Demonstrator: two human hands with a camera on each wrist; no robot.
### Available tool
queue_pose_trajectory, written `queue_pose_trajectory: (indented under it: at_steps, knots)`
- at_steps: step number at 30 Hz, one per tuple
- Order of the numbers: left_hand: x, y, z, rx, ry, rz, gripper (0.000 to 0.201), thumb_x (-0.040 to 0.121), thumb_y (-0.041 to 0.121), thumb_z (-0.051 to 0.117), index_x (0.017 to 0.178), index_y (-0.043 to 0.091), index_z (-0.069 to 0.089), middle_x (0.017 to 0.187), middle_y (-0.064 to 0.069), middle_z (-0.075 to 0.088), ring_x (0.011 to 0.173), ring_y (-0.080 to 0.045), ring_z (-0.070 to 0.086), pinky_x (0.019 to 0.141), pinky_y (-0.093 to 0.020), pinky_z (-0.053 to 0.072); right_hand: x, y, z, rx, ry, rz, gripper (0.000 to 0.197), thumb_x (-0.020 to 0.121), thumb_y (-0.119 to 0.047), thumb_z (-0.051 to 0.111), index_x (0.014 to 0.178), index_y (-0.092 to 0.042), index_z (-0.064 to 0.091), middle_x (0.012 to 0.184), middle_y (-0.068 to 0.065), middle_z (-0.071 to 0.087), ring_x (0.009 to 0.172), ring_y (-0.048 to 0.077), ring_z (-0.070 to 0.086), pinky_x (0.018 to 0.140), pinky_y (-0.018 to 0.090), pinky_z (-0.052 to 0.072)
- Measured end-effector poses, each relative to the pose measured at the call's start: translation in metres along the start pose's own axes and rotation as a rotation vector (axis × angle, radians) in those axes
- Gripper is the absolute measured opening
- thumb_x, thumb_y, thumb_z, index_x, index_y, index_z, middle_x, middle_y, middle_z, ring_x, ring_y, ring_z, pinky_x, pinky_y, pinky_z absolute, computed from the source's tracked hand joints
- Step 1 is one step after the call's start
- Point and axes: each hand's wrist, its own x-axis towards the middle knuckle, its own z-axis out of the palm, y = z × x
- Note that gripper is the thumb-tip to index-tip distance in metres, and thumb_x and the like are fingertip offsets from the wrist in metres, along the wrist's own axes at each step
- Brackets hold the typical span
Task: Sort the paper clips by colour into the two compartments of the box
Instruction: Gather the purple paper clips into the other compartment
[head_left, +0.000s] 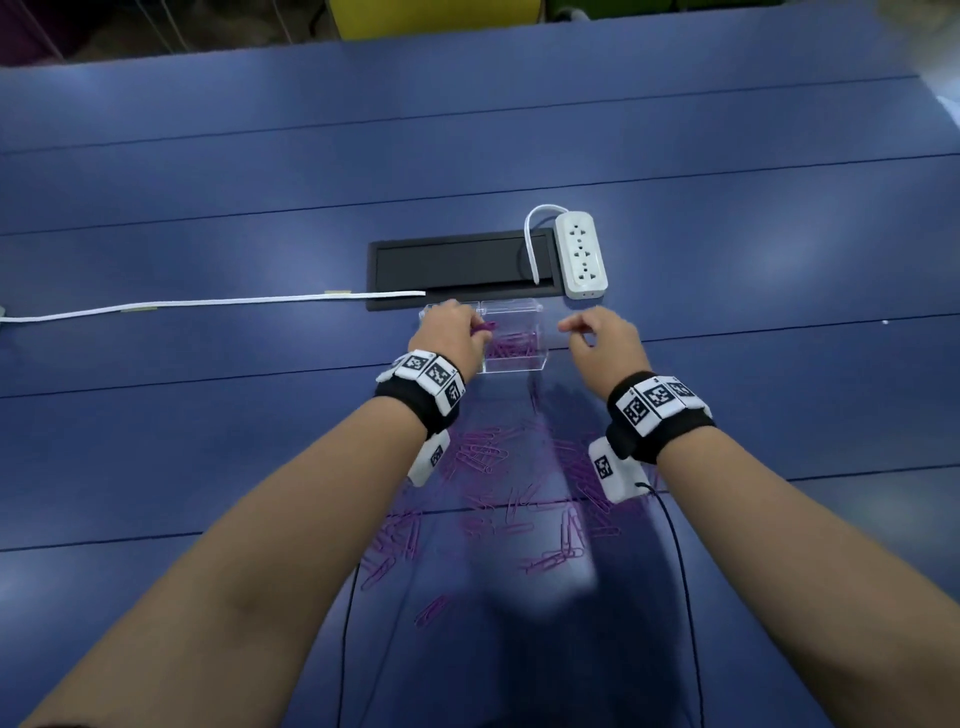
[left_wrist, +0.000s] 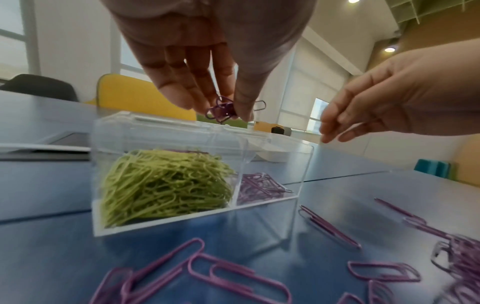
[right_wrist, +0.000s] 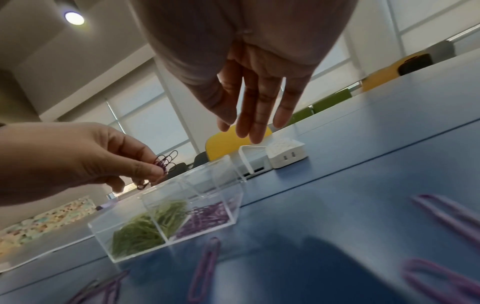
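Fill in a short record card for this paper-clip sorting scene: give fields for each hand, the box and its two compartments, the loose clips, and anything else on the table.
Left hand: pinches a bunch of purple clips above the box
Right hand: fingers straight, holds nothing
Box: clear, two compartments, open
Left compartment: green clips, heaped high
Right compartment: purple clips in the box, shallow layer
Loose clips: all purple, scattered on the blue table near the person
Also there: white power strip
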Motion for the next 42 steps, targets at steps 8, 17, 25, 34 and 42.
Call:
queue_pose_trajectory:
  at_steps: [8, 17, 25, 34, 42]
  knots:
    - [0.023, 0.024, 0.017, 0.19, -0.159, 0.138, 0.034, 0.09, 0.037, 0.061, 0.109, 0.01, 0.07, 0.112, -0.012, 0.065, 0.109, -0.029, 0.055, 0.095, -0.038, 0.046, -0.03, 0.041, -0.02, -0.059, 0.016, 0.072, 0.019, 0.089, -0.006, 0.05, 0.091, -0.011, 0.068, 0.1, 0.005, 0.065, 0.094, 0.019, 0.059, 0.086, 0.025, 0.045]
    - [-0.01, -0.042, 0.009, -0.276, 0.298, -0.249, 0.023, 0.088, 0.03, 0.062, 0.105, 0.015, 0.062, 0.111, -0.01, 0.052, 0.099, -0.025, 0.057, 0.093, -0.032, 0.044, -0.038, 0.029, 0.002, -0.064, -0.088, -0.011, 0.018, 0.087, -0.004, 0.051, 0.091, -0.012, 0.067, 0.095, 0.003, 0.062, 0.083, 0.014, 0.056, 0.081, 0.024, 0.047]
    - [-0.014, -0.066, 0.011, -0.597, 0.008, -0.499, 0.037, 0.096, 0.036, 0.049, 0.12, 0.01, 0.06, 0.088, -0.01, 0.067, 0.066, -0.02, 0.065, 0.06, -0.03, 0.057, 0.005, -0.012, 0.036, -0.105, -0.132, 0.072, 0.021, 0.092, -0.02, 0.054, 0.11, -0.01, 0.055, 0.104, 0.008, 0.054, 0.098, 0.023, 0.053, 0.09, 0.032, 0.042]
    - [-0.028, -0.064, 0.022, -0.444, 0.106, -0.344, 0.047, 0.099, 0.027, 0.042, 0.053, 0.015, 0.042, 0.071, -0.015, 0.068, 0.068, -0.028, 0.07, 0.057, -0.026, 0.046, 0.028, -0.057, 0.068, -0.294, -0.218, -0.145, 0.013, 0.09, -0.02, 0.053, 0.094, -0.014, 0.064, 0.104, 0.007, 0.057, 0.095, 0.024, 0.058, 0.082, 0.034, 0.046]
    - [-0.04, -0.064, 0.032, -0.39, 0.191, -0.273, 0.043, 0.1, 0.027, 0.038, 0.068, 0.006, 0.058, 0.09, -0.018, 0.071, 0.074, -0.032, 0.067, 0.074, -0.037, 0.052, 0.027, -0.07, 0.093, -0.54, -0.237, -0.287, 0.023, 0.087, -0.018, 0.054, 0.103, -0.007, 0.067, 0.107, 0.011, 0.054, 0.107, 0.03, 0.049, 0.091, 0.04, 0.045]
